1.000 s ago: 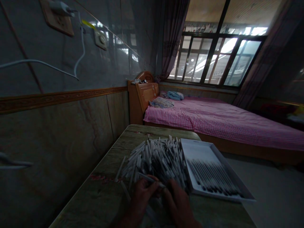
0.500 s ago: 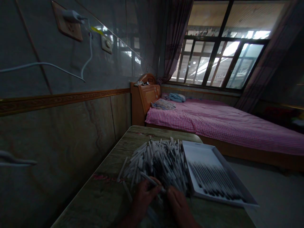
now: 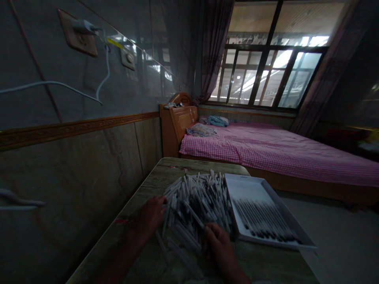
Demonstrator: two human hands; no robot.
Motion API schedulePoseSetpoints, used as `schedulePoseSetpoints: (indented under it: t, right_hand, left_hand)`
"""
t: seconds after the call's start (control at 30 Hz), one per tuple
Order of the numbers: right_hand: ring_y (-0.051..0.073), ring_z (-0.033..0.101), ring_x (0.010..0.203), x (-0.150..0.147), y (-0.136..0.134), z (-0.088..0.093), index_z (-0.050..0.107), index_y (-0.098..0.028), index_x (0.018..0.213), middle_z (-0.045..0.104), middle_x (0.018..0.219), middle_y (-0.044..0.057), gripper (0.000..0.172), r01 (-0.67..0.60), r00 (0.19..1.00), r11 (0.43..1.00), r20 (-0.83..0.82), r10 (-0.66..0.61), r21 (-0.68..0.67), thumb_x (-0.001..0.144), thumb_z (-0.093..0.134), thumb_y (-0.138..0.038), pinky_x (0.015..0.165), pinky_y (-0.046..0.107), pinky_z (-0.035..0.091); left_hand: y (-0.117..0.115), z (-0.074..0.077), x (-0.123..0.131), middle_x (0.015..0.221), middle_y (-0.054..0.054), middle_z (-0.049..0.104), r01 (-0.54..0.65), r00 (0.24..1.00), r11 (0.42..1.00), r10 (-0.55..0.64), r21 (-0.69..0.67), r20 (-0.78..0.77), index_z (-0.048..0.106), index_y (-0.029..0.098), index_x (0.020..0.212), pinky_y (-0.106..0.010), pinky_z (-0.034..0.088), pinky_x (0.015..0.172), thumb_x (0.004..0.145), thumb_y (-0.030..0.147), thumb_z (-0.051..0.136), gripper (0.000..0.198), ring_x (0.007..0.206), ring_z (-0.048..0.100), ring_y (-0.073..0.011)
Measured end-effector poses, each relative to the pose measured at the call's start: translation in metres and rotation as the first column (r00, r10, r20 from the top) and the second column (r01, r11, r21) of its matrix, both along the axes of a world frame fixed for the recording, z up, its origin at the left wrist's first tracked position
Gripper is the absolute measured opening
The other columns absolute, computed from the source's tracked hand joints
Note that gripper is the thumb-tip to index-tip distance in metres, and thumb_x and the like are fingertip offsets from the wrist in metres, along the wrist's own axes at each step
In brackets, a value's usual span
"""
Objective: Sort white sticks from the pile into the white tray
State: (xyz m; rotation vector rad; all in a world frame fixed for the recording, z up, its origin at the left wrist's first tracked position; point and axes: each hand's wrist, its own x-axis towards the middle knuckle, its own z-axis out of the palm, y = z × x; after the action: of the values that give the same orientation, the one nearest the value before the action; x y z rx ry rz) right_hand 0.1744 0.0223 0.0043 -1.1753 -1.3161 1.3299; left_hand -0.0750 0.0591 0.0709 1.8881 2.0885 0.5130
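Observation:
A heap of thin, pale pen barrels [image 3: 189,189] lies on the table, some of them clear and some whitish. My right hand [image 3: 218,244] is closed near the heap's front right, and a pale pen barrel [image 3: 194,214] sticks out from its fingertips toward the upper left. At the heap's left edge is my left hand [image 3: 151,215], with thumb and forefinger slightly apart beside the barrel ends. Motion blur softens its fingers, and I see nothing held there. To the right, a white box [image 3: 245,183] contains a row of slim pens [image 3: 263,221] with dark ends.
The marbled table [image 3: 142,197] stands along a tiled wall [image 3: 112,154]. Beyond it is a bed [image 3: 266,146] with a pink checked cover and a wooden headboard [image 3: 177,122]. A white cable [image 3: 59,83] hangs from a charger [image 3: 84,27] at the wall socket.
My left hand has left the right hand and moved up and left to the heap's edge. The right hand keeps the pen barrel, and the view has shifted slightly.

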Motion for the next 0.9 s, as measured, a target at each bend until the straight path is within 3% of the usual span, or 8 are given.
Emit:
schedulePoseSetpoints:
  t: [0.13,0.27,0.43,0.63,0.77,0.9]
  right_hand:
    - [0.01,0.042,0.042,-0.001,0.001,-0.001,0.057,-0.022,0.065,0.049,0.049,-0.005,0.06,0.001,0.999,0.999,0.033,-0.002,0.05,0.075,0.058,-0.08,0.04,0.022,0.032]
    - [0.01,0.04,0.042,-0.002,0.001,-0.003,0.06,-0.021,0.07,0.046,0.049,-0.007,0.056,0.013,1.0,1.0,0.002,-0.013,0.016,0.075,0.062,-0.076,0.04,0.021,0.03]
    - [0.011,0.042,0.044,-0.003,0.0,0.003,0.061,-0.02,0.07,0.048,0.051,-0.006,0.053,0.006,0.999,1.0,0.045,-0.006,0.009,0.075,0.061,-0.073,0.042,0.023,0.032]
    - [0.012,0.04,0.045,-0.003,0.0,0.003,0.062,-0.021,0.071,0.047,0.052,-0.006,0.052,0.001,0.999,1.0,0.051,-0.002,0.014,0.076,0.06,-0.072,0.041,0.024,0.031]
    - [0.013,0.041,0.045,-0.003,0.0,0.002,0.062,-0.02,0.071,0.046,0.052,-0.006,0.054,0.008,0.999,1.0,0.047,-0.009,0.009,0.074,0.061,-0.074,0.043,0.025,0.033]
    - [0.014,0.044,0.05,-0.003,0.0,0.002,0.065,-0.019,0.073,0.046,0.054,-0.005,0.053,0.026,0.999,0.999,0.028,-0.027,0.036,0.074,0.063,-0.071,0.047,0.025,0.034]
  left_hand:
    - [0.002,-0.004,-0.001,0.112,-0.017,0.075,0.024,0.982,0.997,-0.037,-0.069,-0.186,0.07,0.017,0.102,-0.038,0.047,0.091,0.083,0.008,0.053,0.027,0.108,0.068,-0.0292]
    - [0.001,-0.005,0.005,0.115,-0.017,0.075,0.042,0.963,0.995,-0.064,-0.089,-0.261,0.07,0.019,0.107,-0.038,0.049,0.089,0.085,0.01,0.049,0.032,0.109,0.07,-0.029]
    - [0.004,-0.005,0.009,0.114,-0.018,0.076,0.071,0.962,0.994,-0.091,-0.087,-0.256,0.071,0.019,0.109,-0.041,0.05,0.089,0.085,0.012,0.05,0.033,0.107,0.071,-0.0312]
    - [0.005,-0.02,0.006,0.122,-0.016,0.074,0.08,0.983,0.996,-0.083,-0.026,-0.164,0.07,0.019,0.115,-0.036,0.047,0.096,0.083,0.01,0.052,0.038,0.114,0.068,-0.0273]
    - [0.008,-0.022,-0.015,0.117,-0.014,0.073,-0.012,0.998,0.998,0.016,0.069,-0.065,0.069,0.02,0.115,-0.033,0.049,0.093,0.089,0.018,0.045,0.035,0.107,0.07,-0.0244]
    - [0.019,-0.014,-0.062,0.123,-0.015,0.07,-0.212,0.977,0.958,0.204,0.195,0.063,0.065,0.018,0.115,-0.036,0.046,0.1,0.095,0.027,0.034,0.039,0.117,0.064,-0.0246]
